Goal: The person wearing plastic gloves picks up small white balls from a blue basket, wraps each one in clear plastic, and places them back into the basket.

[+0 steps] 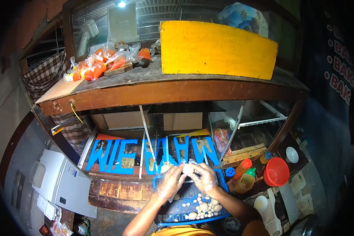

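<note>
My left hand (171,181) and my right hand (204,179), both in clear plastic gloves, meet over the basket's far edge. Between their fingertips they grip a pale, roundish meatball (188,169). Below them is a blue plastic mesh basket (170,213). Pale balls of mixed sizes (203,207) lie in it, mostly on the right side. Just beyond my left hand, another pale lump (166,167) is partly visible. Fingers cover part of the held ball.
A glass-fronted cart with blue lettering (128,162) stands ahead, under a wooden shelf (145,89) with bagged orange items (94,67) and a yellow board (218,50). Sauce bottles (244,167) and a red bucket (276,172) stand right; a white appliance (65,181) is left.
</note>
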Motion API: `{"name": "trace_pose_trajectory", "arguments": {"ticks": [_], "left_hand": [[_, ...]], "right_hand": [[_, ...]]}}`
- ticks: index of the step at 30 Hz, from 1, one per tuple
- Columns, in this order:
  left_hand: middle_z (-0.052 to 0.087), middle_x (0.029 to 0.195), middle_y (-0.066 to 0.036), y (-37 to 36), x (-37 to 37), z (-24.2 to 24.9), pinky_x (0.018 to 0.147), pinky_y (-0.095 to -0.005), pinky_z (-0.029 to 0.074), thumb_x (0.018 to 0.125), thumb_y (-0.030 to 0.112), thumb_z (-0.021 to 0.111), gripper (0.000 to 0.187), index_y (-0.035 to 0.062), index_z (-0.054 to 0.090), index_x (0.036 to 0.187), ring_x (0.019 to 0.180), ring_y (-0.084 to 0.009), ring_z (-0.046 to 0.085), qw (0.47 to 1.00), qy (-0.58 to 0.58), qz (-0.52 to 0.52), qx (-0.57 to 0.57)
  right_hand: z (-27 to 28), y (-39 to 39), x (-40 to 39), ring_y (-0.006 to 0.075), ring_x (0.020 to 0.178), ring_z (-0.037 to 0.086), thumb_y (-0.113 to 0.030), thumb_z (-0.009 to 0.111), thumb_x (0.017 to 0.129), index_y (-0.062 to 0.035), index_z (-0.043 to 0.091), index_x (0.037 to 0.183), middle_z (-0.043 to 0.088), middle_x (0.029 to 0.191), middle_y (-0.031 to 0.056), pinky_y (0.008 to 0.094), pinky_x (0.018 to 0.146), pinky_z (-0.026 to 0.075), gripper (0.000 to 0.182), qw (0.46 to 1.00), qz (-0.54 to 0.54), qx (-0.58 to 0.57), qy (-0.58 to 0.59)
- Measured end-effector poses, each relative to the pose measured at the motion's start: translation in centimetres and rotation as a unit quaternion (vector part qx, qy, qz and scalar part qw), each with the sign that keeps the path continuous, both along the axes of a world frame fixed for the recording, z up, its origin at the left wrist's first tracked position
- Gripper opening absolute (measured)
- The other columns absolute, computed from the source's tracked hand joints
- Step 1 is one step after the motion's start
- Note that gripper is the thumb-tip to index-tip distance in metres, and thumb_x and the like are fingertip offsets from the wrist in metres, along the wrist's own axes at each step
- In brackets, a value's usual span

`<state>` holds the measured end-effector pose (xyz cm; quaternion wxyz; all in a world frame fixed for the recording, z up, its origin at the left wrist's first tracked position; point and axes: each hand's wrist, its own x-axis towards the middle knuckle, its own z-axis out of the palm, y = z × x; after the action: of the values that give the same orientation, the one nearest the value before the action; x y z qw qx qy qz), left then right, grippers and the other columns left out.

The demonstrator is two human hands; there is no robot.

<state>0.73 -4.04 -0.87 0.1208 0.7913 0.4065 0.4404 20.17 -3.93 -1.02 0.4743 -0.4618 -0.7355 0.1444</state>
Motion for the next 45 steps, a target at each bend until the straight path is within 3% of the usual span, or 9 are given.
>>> {"name": "trace_pose_trajectory", "arguments": {"ticks": [4,21,30,33,36,43,45], "left_hand": [[0.069,0.104,-0.021,0.9,0.0,1.0,0.086,-0.0483,0.056,0.091,0.007,0.079,0.054,-0.0014,0.057,0.140,0.099,-0.0408,0.068,0.998,0.012,0.011,0.055],[0.071,0.110,-0.022,3.9,-0.3,5.2,0.087,-0.0467,0.058,0.088,-0.001,0.077,0.052,-0.0046,0.058,0.136,0.098,-0.0395,0.070,0.975,-0.021,0.023,0.219],[0.070,0.112,-0.023,6.2,-1.4,7.4,0.089,-0.0466,0.058,0.088,-0.002,0.077,0.049,-0.0039,0.059,0.134,0.104,-0.0404,0.069,0.965,-0.038,0.022,0.258],[0.069,0.112,-0.023,7.5,-1.6,7.1,0.089,-0.0475,0.058,0.089,-0.002,0.075,0.049,-0.0043,0.057,0.135,0.102,-0.0414,0.069,0.964,-0.051,0.020,0.259],[0.065,0.101,-0.022,8.8,-1.8,7.3,0.082,-0.0467,0.057,0.092,-0.001,0.074,0.054,-0.0018,0.056,0.142,0.092,-0.0412,0.067,0.957,-0.077,0.009,0.278],[0.066,0.103,-0.024,12.4,-2.0,8.4,0.086,-0.0498,0.056,0.091,-0.001,0.071,0.054,-0.0053,0.054,0.142,0.095,-0.0424,0.066,0.933,-0.059,0.043,0.353],[0.067,0.106,-0.025,13.8,-2.3,8.5,0.088,-0.0507,0.056,0.091,0.000,0.070,0.054,-0.0057,0.053,0.142,0.098,-0.0426,0.067,0.926,-0.046,0.046,0.373]], "right_hand": [[1.2,0.9,-0.2,0.0299,0.091,0.074,-0.011,0.088,0.081,-0.0031,0.077,0.121,0.075,0.103,0.0148,0.0378,0.080,0.059,0.041,0.999,-0.011,0.048,-0.008],[5.2,3.9,-1.9,0.0349,0.092,0.072,-0.013,0.087,0.082,-0.0032,0.076,0.116,0.073,0.103,0.0150,0.0412,0.080,0.059,0.037,0.980,-0.033,0.195,0.007],[7.1,6.7,-3.3,0.0327,0.094,0.073,-0.011,0.088,0.081,-0.0030,0.078,0.115,0.074,0.104,0.0143,0.0396,0.084,0.059,0.036,0.959,-0.040,0.281,0.007],[7.3,7.6,-3.8,0.0323,0.092,0.073,-0.010,0.088,0.080,-0.0032,0.078,0.115,0.073,0.104,0.0141,0.0397,0.082,0.059,0.037,0.953,-0.048,0.299,0.001],[7.4,9.1,-4.1,0.0319,0.092,0.072,-0.010,0.087,0.080,-0.0035,0.078,0.115,0.073,0.103,0.0138,0.0398,0.081,0.059,0.037,0.946,-0.048,0.320,0.005],[8.3,12.8,-5.4,0.0341,0.091,0.071,-0.012,0.084,0.083,-0.0044,0.077,0.111,0.072,0.101,0.0142,0.0424,0.081,0.059,0.030,0.941,-0.049,0.333,0.034],[8.4,14.3,-5.6,0.0304,0.087,0.072,-0.010,0.085,0.081,-0.0038,0.077,0.113,0.073,0.101,0.0135,0.0385,0.076,0.059,0.033,0.931,-0.063,0.357,0.028]]}}
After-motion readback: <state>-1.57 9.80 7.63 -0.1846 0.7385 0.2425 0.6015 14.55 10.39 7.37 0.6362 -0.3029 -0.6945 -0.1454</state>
